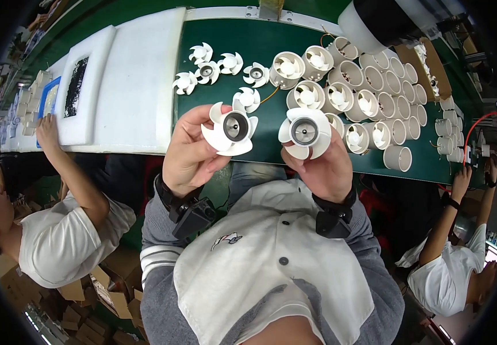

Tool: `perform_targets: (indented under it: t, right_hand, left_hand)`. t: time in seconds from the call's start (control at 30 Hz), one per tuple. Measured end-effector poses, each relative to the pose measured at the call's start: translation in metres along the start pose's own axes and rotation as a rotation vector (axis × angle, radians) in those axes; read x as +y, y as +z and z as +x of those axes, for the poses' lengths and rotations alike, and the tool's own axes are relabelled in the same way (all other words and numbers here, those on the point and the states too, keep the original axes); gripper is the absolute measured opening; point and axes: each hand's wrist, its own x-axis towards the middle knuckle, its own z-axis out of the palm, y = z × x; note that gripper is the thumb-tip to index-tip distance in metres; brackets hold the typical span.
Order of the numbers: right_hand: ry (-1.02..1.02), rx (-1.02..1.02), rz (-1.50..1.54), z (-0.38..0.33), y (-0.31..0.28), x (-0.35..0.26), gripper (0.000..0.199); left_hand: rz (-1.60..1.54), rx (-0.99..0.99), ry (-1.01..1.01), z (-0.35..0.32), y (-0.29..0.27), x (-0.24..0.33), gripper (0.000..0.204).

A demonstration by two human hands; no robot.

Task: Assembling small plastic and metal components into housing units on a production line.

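My left hand (194, 150) grips a white fan impeller (217, 138) by its blades, its dark-lined hub facing up with a small shaft in the middle. In my right hand (325, 156) is a second white fan impeller (321, 129), hub also facing up. Both are held side by side above the table's near edge, apart from each other. Just beyond them lies a loose white impeller (247, 100) on the green table (242, 40). Several more loose impellers (207, 72) lie farther back at the left, some hub up and some blades up.
Many off-white round fan housings (397, 158) crowd the table's right side, some with impellers inside. A cardboard box (426, 69) of white parts stands behind them, near a white cylindrical object (369, 26) overhead. White foam sheets (139, 80) cover the left. Co-workers sit on both sides.
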Motion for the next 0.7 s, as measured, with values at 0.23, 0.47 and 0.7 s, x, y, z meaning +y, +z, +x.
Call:
perform_targets:
  t: [0.23,0.47,0.7]
  right_hand:
    - [-0.083,0.127,0.047,-0.036,-0.009,-0.020,0.043]
    - [-0.189,0.345,-1.583,-0.063,-0.041,-0.145,0.030]
    - [0.017,0.226,-2.013,-0.015,-0.077,-0.208,0.029]
  left_hand:
    - [0.394,0.028,-0.031,0.028,0.014,0.002,0.041]
    - [1.610,-0.196,0.206,0.141,0.034,0.041,0.028]
    - [1.929,-0.830,0.207,0.251,0.059,-0.032,0.022]
